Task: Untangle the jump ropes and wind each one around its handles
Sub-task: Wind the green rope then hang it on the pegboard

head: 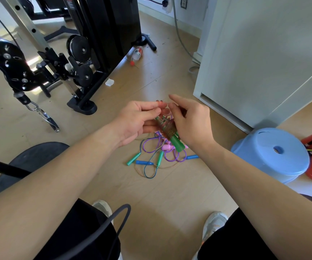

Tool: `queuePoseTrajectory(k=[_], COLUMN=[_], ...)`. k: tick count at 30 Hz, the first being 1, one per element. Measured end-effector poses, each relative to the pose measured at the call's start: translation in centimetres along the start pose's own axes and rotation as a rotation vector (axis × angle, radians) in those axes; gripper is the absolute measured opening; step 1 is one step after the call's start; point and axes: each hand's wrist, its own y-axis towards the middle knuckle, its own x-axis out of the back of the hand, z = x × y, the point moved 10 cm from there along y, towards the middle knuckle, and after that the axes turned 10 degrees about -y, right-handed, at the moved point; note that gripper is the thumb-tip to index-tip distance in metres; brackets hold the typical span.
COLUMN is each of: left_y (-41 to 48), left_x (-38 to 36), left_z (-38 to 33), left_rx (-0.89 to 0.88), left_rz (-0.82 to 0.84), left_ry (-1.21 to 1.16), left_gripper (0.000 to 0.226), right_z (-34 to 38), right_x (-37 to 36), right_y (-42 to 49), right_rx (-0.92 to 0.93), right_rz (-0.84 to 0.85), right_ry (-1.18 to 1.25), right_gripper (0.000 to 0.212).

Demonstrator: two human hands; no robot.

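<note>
Left hand (136, 121) is up in front, above the pile on the floor, with its fingers curled round the top end of the bundle (167, 129). That's the green handles held side by side with brownish rope wound round the middle. Thumb and fingertips are pinched together right at the top. The bundle sits tilted, lower end pointing down and right, with bare green sticking out below the coils.

Right hand (192, 124) is against the bundle from the other side, back of the hand to the camera. Its index finger is stuck out straight and the other fingers are curled in behind. Can't tell if it's actually gripping the rope or just resting there, since the fingertips are hidden.

Straight below the hands, on the floor, is the tangle (172, 156):
- purple rope (147, 147) in loops
- a green handle (133, 160) on the left edge
- a blue handle (144, 163) just beside it
- a pink handle (166, 147) in the middle, partly hidden behind the bundle

A thin bluish loop trails off the near side.

Rest of the room, left to right:
- a black pulley (10, 64) with a metal clip (48, 119) dangling below it
- a round black seat (29, 158) by the left forearm
- the machine (104, 25)
- a bottle (137, 54) on its side by the machine's base
- a grey cable (181, 38) along the wall
- a white cabinet (264, 53)
- a light blue stool (275, 152) near the right forearm

Two pale shoes show at the bottom edge.
</note>
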Motion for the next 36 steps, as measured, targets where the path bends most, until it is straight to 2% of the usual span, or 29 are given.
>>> queuePoseTrajectory(k=[4, 13, 26, 31, 36], left_y=[0.0, 0.1, 0.0, -0.1, -0.1], left_x=[0.0, 0.4, 0.8, 0.6, 0.7], left_z=[0.2, 0.5, 0.4, 0.4, 0.2], left_rx=[0.005, 0.045, 0.093, 0.092, 0.065], left_rz=[-0.008, -0.011, -0.026, -0.011, -0.023], left_ry=[0.007, -0.03, -0.027, 0.042, 0.104], left_gripper=[0.026, 0.026, 0.005, 0.007, 0.017], right_z=[-0.1, -0.8, -0.2, -0.4, -1.3], right_x=[0.0, -0.7, -1.0, -1.4, -2.4], right_y=[0.0, 0.4, -0.4, -0.5, -0.6], right_rx=[0.001, -0.1, -0.05, -0.069, -0.158], right_rz=[0.008, 0.117, 0.133, 0.177, 0.319], right_ry=[0.032, 0.156, 0.166, 0.174, 0.183], right_gripper=[0.007, 0.003, 0.007, 0.006, 0.013])
